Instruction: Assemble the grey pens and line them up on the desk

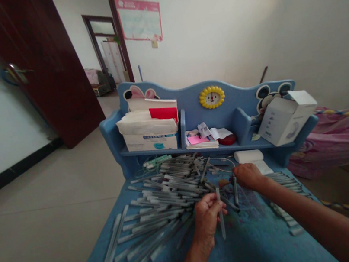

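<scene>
My left hand is closed, pinching a pale, slim pen-like tube upright between thumb and fingers. Farther off and to the right, my right hand has its fingers drawn together at the upper end of a grey pen-like tube. Whether the fingertips grip that tube or something small is hidden. A wide heap of similar grey, translucent tubes spreads over the blue desk, left of and beyond my left hand.
Neat rows of tubes lie at the right, under my right forearm. A white roll rests behind my right hand. The desk's raised back shelf carries a carton of papers, a small paper stack, a yellow clock and a white box.
</scene>
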Tool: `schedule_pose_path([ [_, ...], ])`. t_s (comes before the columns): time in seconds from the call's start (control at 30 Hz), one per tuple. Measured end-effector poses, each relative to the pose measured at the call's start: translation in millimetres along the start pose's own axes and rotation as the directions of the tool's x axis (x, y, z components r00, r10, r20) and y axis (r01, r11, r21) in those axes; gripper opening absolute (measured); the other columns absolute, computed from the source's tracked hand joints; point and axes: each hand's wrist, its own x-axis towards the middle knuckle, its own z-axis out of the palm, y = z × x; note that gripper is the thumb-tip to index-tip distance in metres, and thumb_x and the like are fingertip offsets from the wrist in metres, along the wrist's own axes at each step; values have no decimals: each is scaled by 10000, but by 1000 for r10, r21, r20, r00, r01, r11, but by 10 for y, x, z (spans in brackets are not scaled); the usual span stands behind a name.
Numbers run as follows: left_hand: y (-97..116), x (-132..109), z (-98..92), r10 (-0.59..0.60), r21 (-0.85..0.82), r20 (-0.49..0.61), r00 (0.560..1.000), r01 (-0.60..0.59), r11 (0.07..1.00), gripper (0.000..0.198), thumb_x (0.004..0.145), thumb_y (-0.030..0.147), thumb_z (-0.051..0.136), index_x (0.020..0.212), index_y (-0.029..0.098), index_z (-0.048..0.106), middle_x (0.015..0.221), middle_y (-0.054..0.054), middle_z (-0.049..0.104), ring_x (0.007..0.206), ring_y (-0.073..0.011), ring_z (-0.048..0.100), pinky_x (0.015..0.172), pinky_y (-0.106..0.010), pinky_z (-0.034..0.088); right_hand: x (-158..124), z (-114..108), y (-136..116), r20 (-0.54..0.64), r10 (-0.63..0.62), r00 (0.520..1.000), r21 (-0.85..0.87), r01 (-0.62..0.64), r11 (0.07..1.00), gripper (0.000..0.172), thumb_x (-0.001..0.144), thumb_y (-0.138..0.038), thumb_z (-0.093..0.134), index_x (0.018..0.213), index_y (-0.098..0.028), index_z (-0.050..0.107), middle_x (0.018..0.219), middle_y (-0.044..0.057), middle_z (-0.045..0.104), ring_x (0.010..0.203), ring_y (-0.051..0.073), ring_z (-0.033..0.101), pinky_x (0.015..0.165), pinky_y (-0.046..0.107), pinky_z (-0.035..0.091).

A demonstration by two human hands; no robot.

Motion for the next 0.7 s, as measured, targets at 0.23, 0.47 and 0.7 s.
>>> schedule_pose_path([
  [0.23, 47, -35, 44, 45, 66, -14, 999, -44, 997, 219, 667, 293, 583, 811, 142, 650, 677, -19, 653, 595, -154, 590, 473, -205, 347, -350, 48, -27, -76, 31, 997, 639, 25, 769, 293, 852, -314, 414, 800, -142, 645, 644, 34, 677, 545, 127, 616, 508, 200, 452],
  [0.47, -7, -68, 79, 221, 213, 55, 974, -227, 950, 108, 692, 233, 597, 745, 157, 652, 633, 7, 597, 597, -134, 517, 574, -220, 385, -633, -33, -212, -90, 115, 989, 922, 126, -366, 199, 693, -332, 674, 683, -151, 591, 554, 6, 642, 433, 104, 551, 460, 211, 422],
  [0.7, -39, -84, 98, 288, 217, 94, 953, -302, 928, 105, 715, 237, 597, 768, 163, 649, 693, 0, 597, 651, -142, 523, 624, -225, 401, -677, -135, -245, -110, 151, 982, 905, 162, -392, 214, 666, -332, 706, 677, -144, 605, 544, 14, 651, 424, 113, 562, 456, 218, 433],
])
